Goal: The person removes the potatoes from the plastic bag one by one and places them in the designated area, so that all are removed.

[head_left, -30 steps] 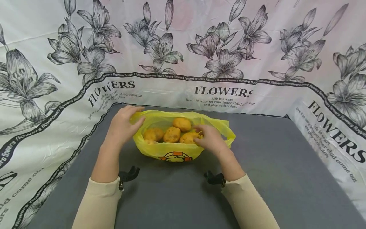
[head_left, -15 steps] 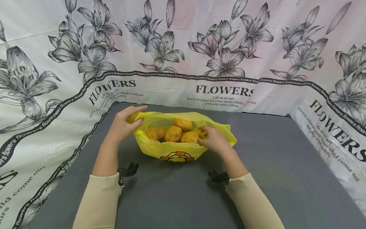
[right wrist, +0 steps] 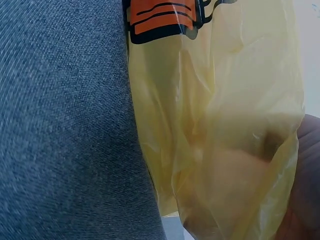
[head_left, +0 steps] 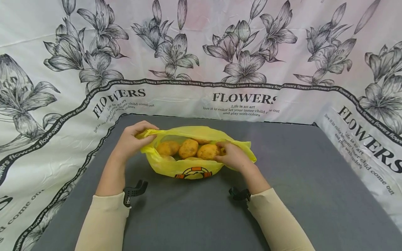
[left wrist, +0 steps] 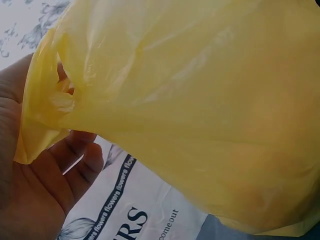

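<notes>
A yellow plastic bag [head_left: 163, 166] with an orange and black print lies mouth-up in the head view, several potatoes [head_left: 188, 148] inside. My left hand [head_left: 133, 137] grips the bag's gathered left edge between thumb and fingers. In the left wrist view, the bag's handle loop [left wrist: 47, 100] lies across that palm. My right hand [head_left: 233, 155] reaches into the mouth at the right, with thumb and fingers around the right end of a potato [head_left: 208, 152]. Through the translucent film in the right wrist view, this hand [right wrist: 305, 175] shows only partly, its fingertips hidden.
The bag stands on a dark grey tabletop [head_left: 188, 216]. A white cloth backdrop [head_left: 188, 101] with printed flowers and lettering rises behind the table and along both sides. Black wrist mounts [head_left: 136, 189] stick out inward from both sleeves.
My left thumb and fingers have closed on the bag's edge and moved slightly down. The right hand has closed round the right-hand potato. The rear potato now shows only its top.
</notes>
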A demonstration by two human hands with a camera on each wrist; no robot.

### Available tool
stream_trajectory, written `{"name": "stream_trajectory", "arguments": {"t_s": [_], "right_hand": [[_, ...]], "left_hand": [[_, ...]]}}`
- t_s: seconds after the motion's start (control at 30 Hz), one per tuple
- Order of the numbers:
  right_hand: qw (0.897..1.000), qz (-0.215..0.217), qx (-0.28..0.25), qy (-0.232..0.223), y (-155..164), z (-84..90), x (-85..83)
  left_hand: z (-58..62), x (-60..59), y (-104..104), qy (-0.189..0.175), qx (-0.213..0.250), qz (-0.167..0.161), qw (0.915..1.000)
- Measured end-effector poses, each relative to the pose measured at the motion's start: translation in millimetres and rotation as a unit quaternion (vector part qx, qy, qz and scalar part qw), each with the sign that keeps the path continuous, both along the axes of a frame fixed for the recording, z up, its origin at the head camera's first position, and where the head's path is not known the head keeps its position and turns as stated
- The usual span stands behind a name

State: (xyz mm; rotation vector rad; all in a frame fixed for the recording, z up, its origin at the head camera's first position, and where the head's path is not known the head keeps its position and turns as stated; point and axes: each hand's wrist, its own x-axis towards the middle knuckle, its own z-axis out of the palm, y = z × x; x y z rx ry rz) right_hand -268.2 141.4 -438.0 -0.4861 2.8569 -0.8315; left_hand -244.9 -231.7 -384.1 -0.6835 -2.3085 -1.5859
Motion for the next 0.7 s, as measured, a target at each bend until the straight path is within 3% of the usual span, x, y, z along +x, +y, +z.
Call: {"name": "stream_trajectory", "arguments": {"t_s": [0.23, 0.37, 0.7], "right_hand": [[1.0, 0.005, -0.007, 0.003, -1, -1.8, 0.0], [1.0, 0.008, -0.006, 0.014, -2, -0.8, -0.7], [0.998, 0.007, 0.011, 0.057, -4, 5.4, 4.2]], "left_hand": [[1.0, 2.3, 3, -0.014, 0.029, -0.012, 0.9994], [1.0, 0.4, 3, 0.012, 0.043, -0.01, 0.9989], [1.8, 1.2, 11, 0.058, 0.036, 0.043, 0.9967]]}}
